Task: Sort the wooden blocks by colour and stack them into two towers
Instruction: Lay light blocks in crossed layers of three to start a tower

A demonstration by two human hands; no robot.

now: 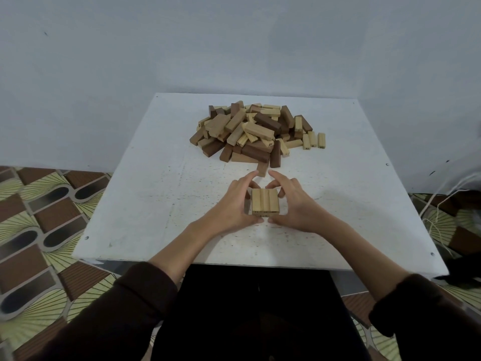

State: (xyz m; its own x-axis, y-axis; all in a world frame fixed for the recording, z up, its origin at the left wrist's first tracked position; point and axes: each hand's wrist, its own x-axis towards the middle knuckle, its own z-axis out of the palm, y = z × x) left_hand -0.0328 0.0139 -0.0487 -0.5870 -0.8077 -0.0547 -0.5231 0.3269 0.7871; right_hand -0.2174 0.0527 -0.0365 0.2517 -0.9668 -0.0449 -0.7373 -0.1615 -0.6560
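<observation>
Left hand [234, 204] and right hand [295, 205] around three pale blocks [265, 201].

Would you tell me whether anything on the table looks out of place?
Nothing damaged, but light and dark wooden blocks lie in a jumbled, unsorted heap far across the white table; one brown wooden block lies apart, beyond three aligned pale wooden blocks.

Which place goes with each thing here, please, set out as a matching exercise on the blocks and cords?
Things: 1 block pile; 2 light row of three blocks; 3 single brown block; 4 white cords.
Places: a between the left hand and right hand; b on the floor right of the table; c far middle of the table; d just beyond the fingertips.
Pairs: 1-c, 2-a, 3-d, 4-b.
</observation>
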